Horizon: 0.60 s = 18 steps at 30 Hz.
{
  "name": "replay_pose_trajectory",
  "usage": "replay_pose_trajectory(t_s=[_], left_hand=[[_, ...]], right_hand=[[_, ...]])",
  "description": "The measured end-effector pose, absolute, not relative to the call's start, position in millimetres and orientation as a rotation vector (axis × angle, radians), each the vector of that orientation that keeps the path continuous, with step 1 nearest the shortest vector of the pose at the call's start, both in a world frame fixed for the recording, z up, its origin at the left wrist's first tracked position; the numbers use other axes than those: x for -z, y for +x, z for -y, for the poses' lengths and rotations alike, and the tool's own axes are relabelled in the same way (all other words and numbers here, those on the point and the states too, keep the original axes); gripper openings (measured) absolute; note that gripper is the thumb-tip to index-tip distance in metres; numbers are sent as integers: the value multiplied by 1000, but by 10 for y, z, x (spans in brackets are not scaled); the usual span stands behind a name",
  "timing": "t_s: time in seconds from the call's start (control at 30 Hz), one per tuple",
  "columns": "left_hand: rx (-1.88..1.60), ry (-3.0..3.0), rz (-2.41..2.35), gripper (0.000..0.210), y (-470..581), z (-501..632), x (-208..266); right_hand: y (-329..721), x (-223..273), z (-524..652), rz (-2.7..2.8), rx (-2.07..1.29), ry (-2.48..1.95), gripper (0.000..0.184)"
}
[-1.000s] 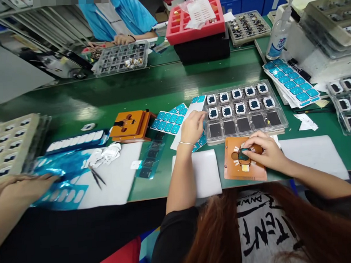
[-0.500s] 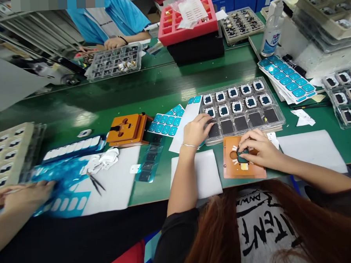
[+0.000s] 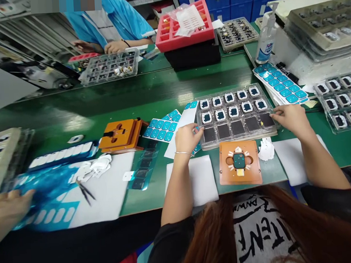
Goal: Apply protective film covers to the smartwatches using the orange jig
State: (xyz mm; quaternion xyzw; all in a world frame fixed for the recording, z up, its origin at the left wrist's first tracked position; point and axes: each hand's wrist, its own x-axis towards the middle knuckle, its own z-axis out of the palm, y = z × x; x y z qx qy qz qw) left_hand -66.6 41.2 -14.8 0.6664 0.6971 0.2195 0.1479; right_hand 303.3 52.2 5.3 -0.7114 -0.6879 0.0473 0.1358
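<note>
A clear plastic tray (image 3: 243, 135) lies in front of me. Its two back rows hold white square frames with dark centres, and its front row shows dark square pockets. My left hand (image 3: 188, 139) pinches the tray's left edge near the front. On the opposite side, my right hand (image 3: 291, 119) has its fingers closed on the right edge. Between my forearms sits an orange fixture (image 3: 225, 178) with a dark square watch-like piece (image 3: 239, 160) in its middle. Neither hand touches the fixture.
Blue sticker sheets (image 3: 162, 129) lie left of the tray, more (image 3: 281, 82) behind it at right. White foam pads (image 3: 203, 177) flank the fixture. White scraps (image 3: 266, 148) lie beside it. A co-worker's hand (image 3: 10, 207) rests at far left; another person sits opposite. A pump bottle (image 3: 265, 44) stands behind.
My right hand has let go of the dark piece in the fixture and moved up and right to the tray's edge. My left hand has shifted to the tray's left edge.
</note>
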Motion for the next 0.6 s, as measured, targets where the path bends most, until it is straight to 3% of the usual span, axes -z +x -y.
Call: replay_pose_trajectory(t_s=[0.2, 0.4, 0.6], left_hand=[[-971, 1892, -1891, 36, -639, -562, 210], [-1159, 1974, -1716, 28, -552, -698, 276], [-1204, 1952, -1882, 33, -730, -589, 332]], right_hand=[[2985, -44, -661, 1860, -57, -1920, 29], [2810, 161, -913, 1801, -30, -1882, 31], [2730, 275, -972, 1806, 41, -1885, 31]])
